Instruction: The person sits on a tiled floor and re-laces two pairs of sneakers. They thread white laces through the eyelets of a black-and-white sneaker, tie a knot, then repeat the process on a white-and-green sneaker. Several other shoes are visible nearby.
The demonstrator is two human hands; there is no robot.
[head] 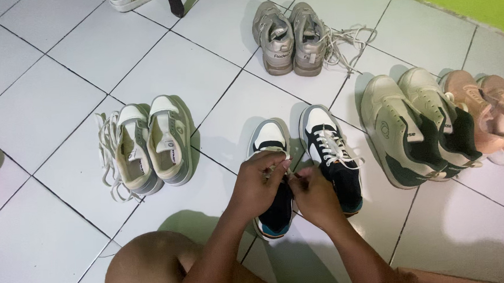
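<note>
1. Gripping the lace (285,169) of the left sneaker (272,183), both hands sit over its throat; left hand (259,186) curled, fingers pinched on the lace; right hand (314,195) closed likewise, fingertips meeting the left's.
2. Left sneaker: black and white, toe pointing away, on the floor (47,111) tiles near the near edge, just ahead of the knee (147,265).
3. Its mate, the right sneaker (332,155), stands just beside it, white laces threaded.
4. Grey pair (147,143) to the left, well apart, loose laces spilled on its left.
5. Beige pair (290,38) farther off, toward the far wall, laces trailing right.
6. Cream-and-green pair (415,126) to the right; pink pair (488,111) touching it, by the floor's right edge.
</note>
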